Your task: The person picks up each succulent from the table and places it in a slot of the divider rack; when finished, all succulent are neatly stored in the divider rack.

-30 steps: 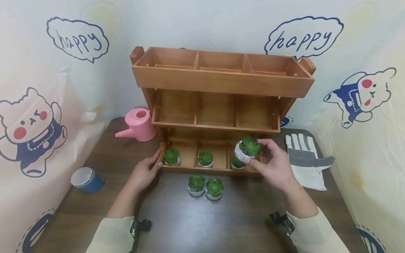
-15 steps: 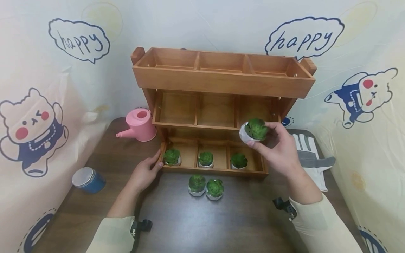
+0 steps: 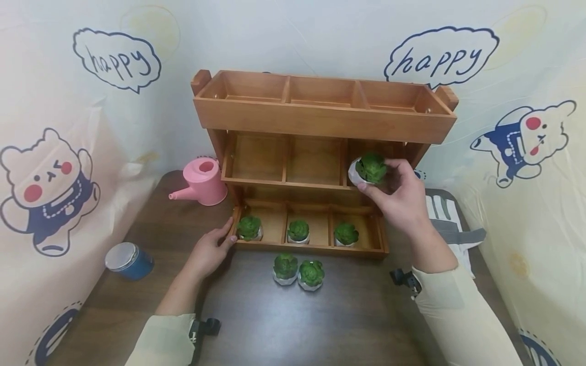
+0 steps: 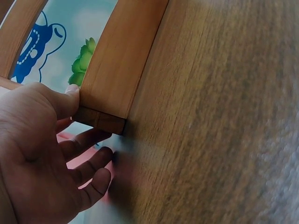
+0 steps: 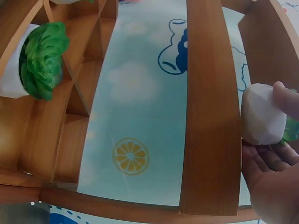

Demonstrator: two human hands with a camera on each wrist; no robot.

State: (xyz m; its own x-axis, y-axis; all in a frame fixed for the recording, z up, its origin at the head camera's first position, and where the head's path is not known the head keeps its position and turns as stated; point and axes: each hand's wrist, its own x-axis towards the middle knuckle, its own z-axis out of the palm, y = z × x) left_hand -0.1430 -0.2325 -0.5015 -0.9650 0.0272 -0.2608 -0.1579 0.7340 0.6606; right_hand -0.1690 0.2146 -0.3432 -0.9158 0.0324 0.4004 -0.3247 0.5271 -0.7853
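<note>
In the head view, your right hand (image 3: 405, 198) pinches a potted succulent (image 3: 370, 169) at three o'clock, by the middle tier (image 3: 284, 183) of the wooden shelf (image 3: 320, 116); at eight o'clock your left hand (image 3: 209, 251) grips the lowest tray (image 3: 311, 248). Left wrist: you clasp its corner (image 4: 105, 119) at nine. Right wrist: you hold the white pot (image 5: 262, 114) at three.

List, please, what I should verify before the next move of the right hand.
1. Right hand on held plant: ok, it grips the white pot.
2. Left hand on the bottom tier: ok, it holds the left end.
3. Right compartment of the middle tier free: cannot tell, held plant partly covers it.
4. Bottom tier filled: ok, three small plants, one per compartment.
5. All plants shelved: not ok, two front plants stand on the table.
</note>
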